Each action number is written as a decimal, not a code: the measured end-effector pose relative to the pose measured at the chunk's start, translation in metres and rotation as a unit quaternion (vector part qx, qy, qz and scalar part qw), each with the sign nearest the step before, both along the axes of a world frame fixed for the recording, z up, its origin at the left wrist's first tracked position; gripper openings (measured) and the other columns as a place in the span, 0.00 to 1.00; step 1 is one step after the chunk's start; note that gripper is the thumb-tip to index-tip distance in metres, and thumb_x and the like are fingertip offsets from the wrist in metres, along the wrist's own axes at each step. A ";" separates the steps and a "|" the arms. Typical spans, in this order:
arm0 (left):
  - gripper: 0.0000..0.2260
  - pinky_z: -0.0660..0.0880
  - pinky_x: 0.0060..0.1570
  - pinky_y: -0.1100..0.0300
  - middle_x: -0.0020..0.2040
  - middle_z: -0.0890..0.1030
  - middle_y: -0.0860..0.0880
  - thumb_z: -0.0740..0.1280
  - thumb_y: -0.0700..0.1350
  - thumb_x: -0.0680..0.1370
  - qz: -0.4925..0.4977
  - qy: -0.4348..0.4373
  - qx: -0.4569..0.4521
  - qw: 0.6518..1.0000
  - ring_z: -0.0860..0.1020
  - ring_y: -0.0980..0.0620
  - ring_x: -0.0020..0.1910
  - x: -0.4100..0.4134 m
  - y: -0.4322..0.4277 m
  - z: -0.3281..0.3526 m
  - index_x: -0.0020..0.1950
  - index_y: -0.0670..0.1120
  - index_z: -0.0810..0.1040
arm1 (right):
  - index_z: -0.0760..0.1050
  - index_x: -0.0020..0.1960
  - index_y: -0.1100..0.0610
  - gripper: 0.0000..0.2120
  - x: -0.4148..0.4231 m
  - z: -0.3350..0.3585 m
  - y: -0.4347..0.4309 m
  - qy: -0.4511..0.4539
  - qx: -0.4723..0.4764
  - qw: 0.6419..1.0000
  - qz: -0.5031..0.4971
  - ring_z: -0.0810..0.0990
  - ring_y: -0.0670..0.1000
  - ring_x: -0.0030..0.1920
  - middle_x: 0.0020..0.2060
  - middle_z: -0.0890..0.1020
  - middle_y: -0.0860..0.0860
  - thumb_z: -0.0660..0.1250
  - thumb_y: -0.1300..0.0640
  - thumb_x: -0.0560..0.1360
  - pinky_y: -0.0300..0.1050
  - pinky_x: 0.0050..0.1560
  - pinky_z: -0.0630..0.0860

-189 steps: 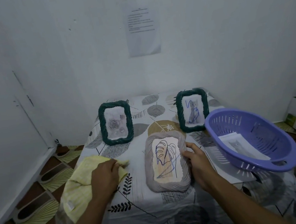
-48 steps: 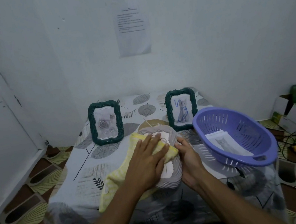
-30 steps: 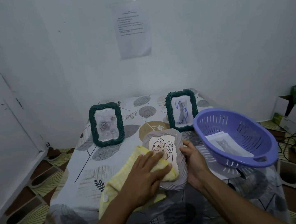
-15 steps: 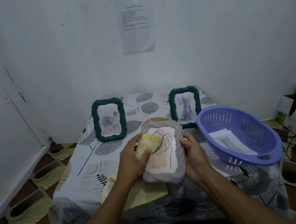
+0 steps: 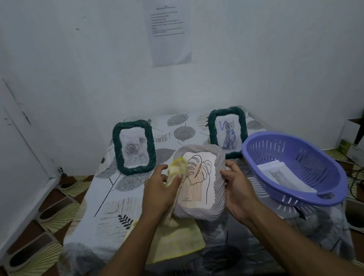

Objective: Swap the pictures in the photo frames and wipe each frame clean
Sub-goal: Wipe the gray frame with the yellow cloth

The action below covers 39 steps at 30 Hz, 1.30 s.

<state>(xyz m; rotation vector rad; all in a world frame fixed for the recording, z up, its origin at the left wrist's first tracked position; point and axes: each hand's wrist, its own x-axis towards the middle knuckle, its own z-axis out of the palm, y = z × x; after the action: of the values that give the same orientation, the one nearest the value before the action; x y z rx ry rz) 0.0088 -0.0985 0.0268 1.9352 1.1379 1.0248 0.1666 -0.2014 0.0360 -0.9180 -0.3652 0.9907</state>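
Caught during wiping above a patterned table [image 5: 107, 208]: a grey frame [image 5: 199, 181] with a leaf drawing, tipped up off the tabletop and turned toward the camera, held between two hands. On one side the right hand [image 5: 235, 184], curled round the frame's right edge with the thumb on the ribbed front. On the other the left hand [image 5: 157, 189], closed on a bunched corner of a yellow cloth [image 5: 177, 169] and pressing it to the upper left rim, with the loose end trailing down to the near table edge. Judged light and stiff, probably moulded plastic with a clear pane, so easy to lift but apt to slip or crack if dropped. Best gripped by the ribbed border on opposite sides, never by the pane, to avoid fresh smears. Grooves in that border likely to trap dust and to need the soft cloth worked along them. Behind, upright and well apart: a green frame [image 5: 134, 147] showing roses and a second green frame [image 5: 227, 131] showing a cat scribbled over in blue. At right on the table, just beside the right hand, a purple basket [image 5: 313, 160] with slotted walls, holding a few loose sheets of paper [image 5: 281, 175], topmost a grey cat print. Thin and floppy, easily creased, safest lifted by an edge.
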 end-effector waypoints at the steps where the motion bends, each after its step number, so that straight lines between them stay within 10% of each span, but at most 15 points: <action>1: 0.16 0.77 0.49 0.54 0.48 0.82 0.49 0.69 0.54 0.75 -0.003 -0.006 0.010 1.000 0.79 0.52 0.48 0.001 0.000 0.002 0.59 0.51 0.75 | 0.72 0.55 0.59 0.10 0.000 0.000 0.000 -0.010 -0.008 1.000 0.002 0.82 0.61 0.49 0.50 0.83 0.62 0.55 0.67 0.80 0.58 0.51 0.79; 24: 0.39 0.72 0.58 0.56 0.63 0.77 0.45 0.67 0.55 0.66 -0.137 0.127 -0.023 0.982 0.75 0.46 0.60 -0.009 -0.002 -0.009 0.75 0.46 0.60 | 0.75 0.55 0.60 0.11 0.005 -0.010 -0.003 -0.024 -0.049 0.998 -0.020 0.82 0.60 0.45 0.48 0.83 0.61 0.55 0.67 0.80 0.55 0.46 0.80; 39: 0.12 0.71 0.45 0.57 0.51 0.81 0.46 0.65 0.44 0.79 0.015 0.033 0.093 0.995 0.79 0.46 0.50 -0.040 0.024 -0.001 0.61 0.46 0.70 | 0.75 0.58 0.58 0.13 0.016 -0.007 -0.003 -0.025 -0.059 0.997 -0.050 0.83 0.59 0.49 0.50 0.84 0.58 0.55 0.66 0.80 0.53 0.46 0.79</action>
<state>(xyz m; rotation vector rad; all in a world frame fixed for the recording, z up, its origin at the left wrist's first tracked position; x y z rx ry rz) -0.0313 -0.0746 0.0254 2.1159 1.1460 1.1253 0.1830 -0.2043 0.0289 -1.0585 -0.3017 0.9052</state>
